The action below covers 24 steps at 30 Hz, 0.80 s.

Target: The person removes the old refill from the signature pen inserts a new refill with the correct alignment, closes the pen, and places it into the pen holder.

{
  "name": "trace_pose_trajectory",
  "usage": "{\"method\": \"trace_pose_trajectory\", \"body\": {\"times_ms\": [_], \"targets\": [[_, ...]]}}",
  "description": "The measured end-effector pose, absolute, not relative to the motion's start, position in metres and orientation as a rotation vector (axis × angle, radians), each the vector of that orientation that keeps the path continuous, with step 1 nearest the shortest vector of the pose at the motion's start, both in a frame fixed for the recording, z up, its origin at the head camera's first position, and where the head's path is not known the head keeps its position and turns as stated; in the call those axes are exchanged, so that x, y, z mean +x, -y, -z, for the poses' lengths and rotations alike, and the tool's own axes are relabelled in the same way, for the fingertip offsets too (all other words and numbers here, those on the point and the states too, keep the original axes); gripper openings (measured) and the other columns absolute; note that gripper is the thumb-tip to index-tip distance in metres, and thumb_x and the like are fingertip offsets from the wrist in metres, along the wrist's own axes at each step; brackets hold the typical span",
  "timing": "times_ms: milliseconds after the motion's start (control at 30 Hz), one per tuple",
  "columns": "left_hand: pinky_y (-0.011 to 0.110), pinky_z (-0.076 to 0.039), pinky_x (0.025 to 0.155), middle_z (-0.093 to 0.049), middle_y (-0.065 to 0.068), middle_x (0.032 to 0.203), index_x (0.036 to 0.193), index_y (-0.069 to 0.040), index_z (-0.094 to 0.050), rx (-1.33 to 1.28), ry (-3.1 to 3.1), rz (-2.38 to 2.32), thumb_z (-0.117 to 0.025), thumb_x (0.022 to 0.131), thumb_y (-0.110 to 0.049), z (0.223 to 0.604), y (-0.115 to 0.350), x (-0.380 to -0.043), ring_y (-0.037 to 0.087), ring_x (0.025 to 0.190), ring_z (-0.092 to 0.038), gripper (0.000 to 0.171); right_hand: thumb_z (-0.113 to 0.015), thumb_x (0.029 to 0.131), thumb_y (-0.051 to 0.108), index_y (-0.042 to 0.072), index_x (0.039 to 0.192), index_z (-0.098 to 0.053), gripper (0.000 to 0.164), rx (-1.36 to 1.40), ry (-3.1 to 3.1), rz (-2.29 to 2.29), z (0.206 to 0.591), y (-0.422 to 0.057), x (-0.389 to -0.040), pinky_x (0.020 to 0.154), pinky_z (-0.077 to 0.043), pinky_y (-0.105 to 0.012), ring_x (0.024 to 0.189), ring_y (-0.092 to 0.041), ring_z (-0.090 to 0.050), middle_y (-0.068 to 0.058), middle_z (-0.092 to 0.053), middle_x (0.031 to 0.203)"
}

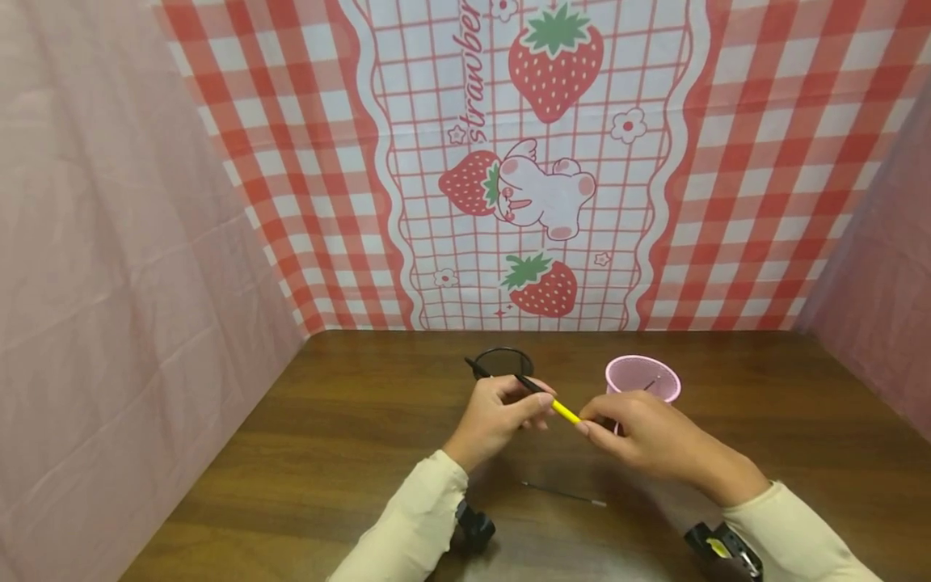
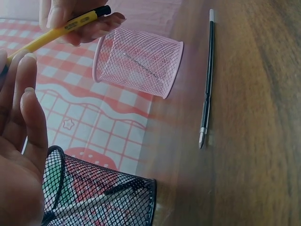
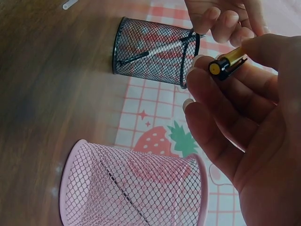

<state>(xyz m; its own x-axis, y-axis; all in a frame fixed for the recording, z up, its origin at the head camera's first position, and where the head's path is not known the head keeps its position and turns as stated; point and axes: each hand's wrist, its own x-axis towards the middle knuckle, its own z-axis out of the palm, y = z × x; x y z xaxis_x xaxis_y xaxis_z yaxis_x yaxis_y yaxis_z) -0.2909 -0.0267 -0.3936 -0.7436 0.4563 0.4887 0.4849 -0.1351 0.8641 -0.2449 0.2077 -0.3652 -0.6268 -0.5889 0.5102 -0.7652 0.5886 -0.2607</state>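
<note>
Both hands hold a yellow ballpoint pen with a dark front end, above the table. My left hand pinches the dark end between thumb and fingers. At the yellow end, my right hand pinches the barrel; its black clip and end cap stick out between the fingers in the right wrist view. A thin dark pen refill with a pale end lies on the table below the hands. Whether the pen's parts are joined or apart is hidden by the fingers.
Behind the left hand stands a black mesh pen holder with a black-and-white pen in it. A pink mesh pen holder, behind the right hand, contains a thin dark stick. Beyond the brown wooden table hangs a strawberry-print cloth.
</note>
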Motion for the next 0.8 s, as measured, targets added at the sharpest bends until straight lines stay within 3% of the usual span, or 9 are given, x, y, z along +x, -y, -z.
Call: {"method": "trace_pose_trajectory", "body": {"times_ms": [200,600,800], "targets": [[0.029,-0.055,0.057,-0.068,0.031,0.085,0.103,0.004,-0.072,-1.107,2.024,2.069,-0.067,0.097,-0.011,0.391,0.028,-0.292,0.012,0.063,-0.066,0.017,-0.07,0.095,0.02,0.02,0.09,-0.07,0.005,1.076,2.472,-0.642,0.365,-0.209,-0.246,0.057,-0.046,-0.019,0.065,0.005,-0.051,0.023,-0.055,0.076],[0.032,-0.058,0.057,-0.07,0.014,0.08,0.1,0.002,-0.072,-1.034,1.955,2.065,-0.068,0.097,-0.014,0.387,0.029,-0.291,0.017,0.061,-0.067,0.016,-0.073,0.092,0.017,0.021,0.09,-0.069,0.006,1.058,2.433,-0.63,0.366,-0.213,-0.243,0.056,-0.044,-0.017,0.064,0.007,-0.049,0.025,-0.053,0.075],[0.032,-0.057,0.055,-0.068,0.021,0.079,0.099,0.004,-0.072,-0.999,1.919,2.034,-0.067,0.097,-0.011,0.381,0.034,-0.294,0.017,0.058,-0.066,0.015,-0.072,0.094,0.02,0.02,0.09,-0.07,0.004,1.062,2.425,-0.645,0.365,-0.212,-0.245,0.055,-0.044,-0.017,0.064,0.007,-0.049,0.025,-0.054,0.075]]}}
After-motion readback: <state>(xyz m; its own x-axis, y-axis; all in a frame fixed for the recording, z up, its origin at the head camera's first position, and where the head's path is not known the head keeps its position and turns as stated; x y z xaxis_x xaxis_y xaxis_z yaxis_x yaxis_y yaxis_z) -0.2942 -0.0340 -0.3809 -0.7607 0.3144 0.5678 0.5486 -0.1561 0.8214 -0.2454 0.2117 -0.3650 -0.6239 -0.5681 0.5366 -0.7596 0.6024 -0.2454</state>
